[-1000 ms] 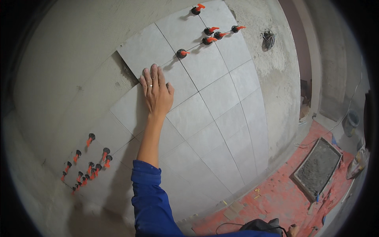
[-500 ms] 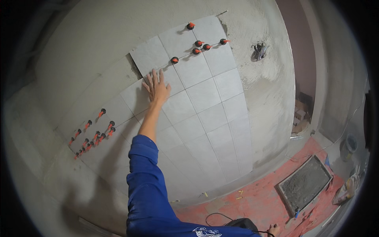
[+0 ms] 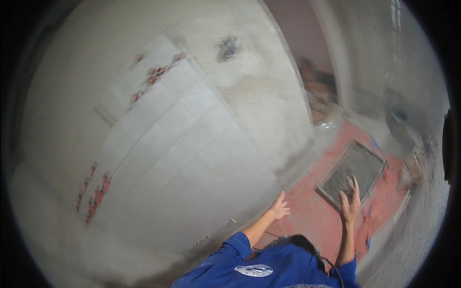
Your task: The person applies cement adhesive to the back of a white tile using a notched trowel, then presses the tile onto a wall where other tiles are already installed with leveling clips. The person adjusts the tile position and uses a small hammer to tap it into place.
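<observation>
My left hand (image 3: 279, 208) hangs free in front of the lower edge of the wall tiles, fingers apart and empty. My right hand (image 3: 351, 201) is lifted with its fingers spread. From here it overlaps the near side of a shallow tray (image 3: 370, 150) of grey mortar (image 3: 357, 164); I cannot tell how far above it the hand is. Large pale grey tiles (image 3: 192, 144) cover much of the wall to the left. Red-and-black tile levelling clips (image 3: 156, 74) sit along an upper joint, and more clips (image 3: 98, 194) cluster at the lower left. Motion blurs the wall.
Red sheeting (image 3: 307, 211) covers the floor under the tray. A dark bucket (image 3: 399, 114) and a bag (image 3: 414, 165) stand at the right. Wires poke from a hole (image 3: 228, 49) in the bare plaster. Beyond the wall's edge lie piled brown pieces (image 3: 319, 98).
My left hand has come off the tiles and dropped down to the right. My right hand has risen into fuller view. The view has swung toward the right, bringing the tray closer to the middle.
</observation>
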### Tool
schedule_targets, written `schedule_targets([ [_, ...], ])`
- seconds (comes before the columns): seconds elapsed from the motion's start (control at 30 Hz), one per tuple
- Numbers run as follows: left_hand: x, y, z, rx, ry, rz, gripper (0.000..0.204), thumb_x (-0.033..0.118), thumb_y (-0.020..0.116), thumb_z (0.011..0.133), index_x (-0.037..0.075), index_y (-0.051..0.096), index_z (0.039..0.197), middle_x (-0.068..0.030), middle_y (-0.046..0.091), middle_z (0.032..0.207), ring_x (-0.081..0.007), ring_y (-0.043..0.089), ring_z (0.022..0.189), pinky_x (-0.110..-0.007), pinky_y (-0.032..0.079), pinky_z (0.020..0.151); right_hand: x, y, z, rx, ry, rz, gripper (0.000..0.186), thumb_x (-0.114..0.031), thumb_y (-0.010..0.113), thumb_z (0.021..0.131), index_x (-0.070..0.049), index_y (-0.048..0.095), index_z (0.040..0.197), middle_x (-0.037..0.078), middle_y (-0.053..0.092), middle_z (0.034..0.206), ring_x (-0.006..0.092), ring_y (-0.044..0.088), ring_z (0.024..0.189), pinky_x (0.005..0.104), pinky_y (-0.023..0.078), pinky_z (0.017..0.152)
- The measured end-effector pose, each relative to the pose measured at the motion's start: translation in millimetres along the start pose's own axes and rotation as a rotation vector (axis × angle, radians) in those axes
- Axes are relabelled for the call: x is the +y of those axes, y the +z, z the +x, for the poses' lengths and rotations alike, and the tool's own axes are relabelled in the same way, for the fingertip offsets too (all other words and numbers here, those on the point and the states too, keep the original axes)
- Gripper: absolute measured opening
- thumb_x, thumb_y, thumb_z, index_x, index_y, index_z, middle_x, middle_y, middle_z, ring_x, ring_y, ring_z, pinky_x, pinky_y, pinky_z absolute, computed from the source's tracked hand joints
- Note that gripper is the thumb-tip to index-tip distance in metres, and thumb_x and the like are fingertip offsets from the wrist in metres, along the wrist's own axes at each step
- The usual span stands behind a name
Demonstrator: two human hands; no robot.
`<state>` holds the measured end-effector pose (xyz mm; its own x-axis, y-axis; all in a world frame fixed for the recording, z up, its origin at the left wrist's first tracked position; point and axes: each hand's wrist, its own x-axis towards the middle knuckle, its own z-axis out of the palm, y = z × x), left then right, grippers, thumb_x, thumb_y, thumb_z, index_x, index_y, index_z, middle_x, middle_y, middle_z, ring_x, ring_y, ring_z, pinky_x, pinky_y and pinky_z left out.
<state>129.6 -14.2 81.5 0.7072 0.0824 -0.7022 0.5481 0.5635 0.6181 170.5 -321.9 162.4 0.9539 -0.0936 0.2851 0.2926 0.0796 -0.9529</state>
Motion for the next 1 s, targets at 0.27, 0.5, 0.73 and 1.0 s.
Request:
schedule_targets([
  [0.27, -31, 169, -2, -0.709, -0.156, 0.189, 0.076, 0.061, 0.038, 0.098, 0.013, 0.021, 0.155, -0.0177, 0.027, 0.158, -0.0373, 0.025, 0.146, -0.054, 0.023, 0.119, -28, 21, -21, 0.092, -0.442, -0.716, 0.069, -0.054, 0.049, 0.096, -0.006, 0.045, 0.146, 0.014, 0.045, 0.150, 0.0316, 0.041, 0.140, 0.0455, 0.028, 0.116],
  [0.5, 22, 256, 68, -0.979, -0.279, 0.537, 0.079, 0.043, 0.055, 0.099, 0.009, 0.014, 0.157, -0.0201, 0.027, 0.158, -0.0445, 0.033, 0.140, -0.070, 0.027, 0.111, 191, -56, -369, 0.318, 1.461, -0.671, 0.037, -0.030, 0.045, 0.096, -0.013, 0.068, 0.120, 0.017, 0.069, 0.117, 0.0355, 0.066, 0.107, 0.0529, 0.050, 0.089],
  [0.73, -30, 195, 219, -0.353, -0.343, 1.181, 0.040, 0.008, 0.058, 0.096, 0.009, 0.043, 0.133, -0.0078, 0.061, 0.098, -0.0253, 0.062, 0.082, -0.054, 0.052, 0.087, 26, 332, -680, 1.566, 2.157, -0.223, 0.051, -0.037, 0.054, 0.094, -0.004, 0.056, 0.132, 0.017, 0.057, 0.136, 0.0377, 0.055, 0.123, 0.0437, 0.046, 0.101],
  [1.0, -199, 193, 121, -1.276, -0.220, 1.491, 0.044, -0.007, 0.056, 0.089, 0.006, 0.053, 0.131, -0.0127, 0.065, 0.091, -0.0264, 0.069, 0.077, -0.043, 0.058, 0.074, 135, 601, -493, 2.363, 1.673, 1.030, 0.026, -0.027, 0.062, 0.089, -0.001, 0.065, 0.092, 0.012, 0.067, 0.074, 0.0256, 0.069, 0.058, 0.0406, 0.057, 0.049],
])
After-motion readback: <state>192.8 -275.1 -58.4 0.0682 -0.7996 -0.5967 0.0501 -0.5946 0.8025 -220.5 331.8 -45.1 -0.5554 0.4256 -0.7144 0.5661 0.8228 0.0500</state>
